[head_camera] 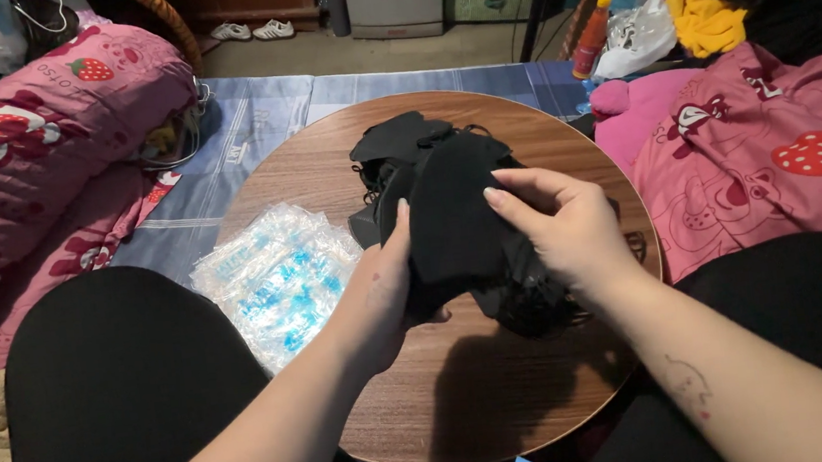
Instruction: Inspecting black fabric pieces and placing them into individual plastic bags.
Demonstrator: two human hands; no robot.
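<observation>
Over the round wooden desk [507, 392], the left hand [382, 299] and right hand [567, 231] hold 1 black face mask [455, 222] between them, fingers [518, 196] curled and grasping its edges above the heap of black masks [393, 147], apparently mid-handling beside clear plastic sleeves [275, 279]

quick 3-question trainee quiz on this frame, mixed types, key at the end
1. True or false: both hands grip the black face mask.
2. What lies on the round wooden table beside the left hand? A) a stack of clear plastic sleeves B) scissors C) a book
3. Fill in: behind the held mask, a ___ of more black masks sits on the table.

Key
1. True: the right hand pinches its top edge, the left holds its side.
2. A, the clear plastic sleeves.
3. pile
</observation>
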